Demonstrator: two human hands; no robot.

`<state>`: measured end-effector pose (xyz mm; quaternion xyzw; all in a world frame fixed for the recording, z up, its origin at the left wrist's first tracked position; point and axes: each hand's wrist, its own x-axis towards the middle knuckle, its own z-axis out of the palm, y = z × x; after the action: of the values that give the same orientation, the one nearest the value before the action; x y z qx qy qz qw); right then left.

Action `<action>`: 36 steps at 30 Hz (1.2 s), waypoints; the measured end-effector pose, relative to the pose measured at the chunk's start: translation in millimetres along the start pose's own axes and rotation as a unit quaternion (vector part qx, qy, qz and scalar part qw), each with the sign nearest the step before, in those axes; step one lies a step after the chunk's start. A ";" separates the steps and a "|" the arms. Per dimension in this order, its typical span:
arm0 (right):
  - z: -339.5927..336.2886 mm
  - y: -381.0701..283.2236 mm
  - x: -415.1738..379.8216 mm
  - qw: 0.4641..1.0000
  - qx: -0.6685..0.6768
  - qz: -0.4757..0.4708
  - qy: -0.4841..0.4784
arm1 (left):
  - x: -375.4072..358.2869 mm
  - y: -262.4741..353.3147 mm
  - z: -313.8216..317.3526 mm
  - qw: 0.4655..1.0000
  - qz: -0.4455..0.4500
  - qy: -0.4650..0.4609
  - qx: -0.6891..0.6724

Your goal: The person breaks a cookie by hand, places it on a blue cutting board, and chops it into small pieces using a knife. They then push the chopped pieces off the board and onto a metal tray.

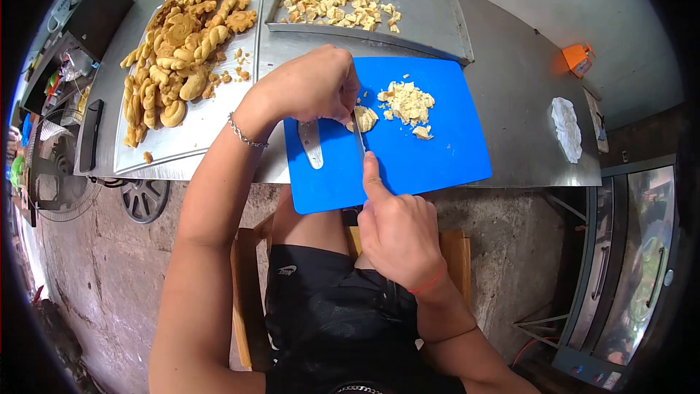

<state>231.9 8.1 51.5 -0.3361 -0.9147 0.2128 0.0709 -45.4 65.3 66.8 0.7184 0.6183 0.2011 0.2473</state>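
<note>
My right hand is wrapped round a knife, its index finger stretched along the back of the blade. The blade rests against a pale yellow piece on the blue cutting board. At the left side of that piece is my left hand, fingers bent and pressed together; its fingertips are partly hidden behind the hand. A pile of chopped bits lies just to the right. Under my left hand a flat, light-coloured blade-like object lies on the board.
A tray heaped with brown baked pieces stands at the left. Behind the board is a metal tray with cut pieces. A white cloth and an orange object are at the right.
</note>
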 end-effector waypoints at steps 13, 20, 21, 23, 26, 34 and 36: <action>2.9 2.4 12.5 0.996 -0.073 -0.038 0.039 | 0.4 4.6 0.1 1.000 -0.021 -0.005 0.006; -22.6 14.2 -25.8 0.998 0.066 -0.011 -0.010 | -1.2 0.8 -1.7 0.998 -0.040 -0.024 -0.034; -23.3 14.9 -26.1 0.996 0.093 -0.018 0.002 | -1.5 -0.3 -2.1 0.998 -0.032 -0.023 -0.039; -18.0 11.3 -21.5 0.995 0.098 -0.008 0.016 | -1.1 -0.2 -1.4 0.999 -0.018 -0.014 -0.026; -8.8 9.0 -13.1 0.994 0.106 -0.003 0.034 | -0.9 1.9 -0.8 1.000 -0.025 -0.009 -0.017; -5.3 4.6 -5.5 0.987 0.149 -0.025 0.051 | -3.0 0.5 0.9 1.000 -0.015 0.009 0.005; -4.2 5.3 -5.2 0.985 0.161 -0.027 0.055 | -3.0 4.3 -0.4 1.000 -0.027 0.005 0.013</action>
<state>240.1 9.9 53.0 -0.3066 -0.8719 0.3368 0.1797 -42.7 61.9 69.8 0.7035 0.6412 0.1901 0.2406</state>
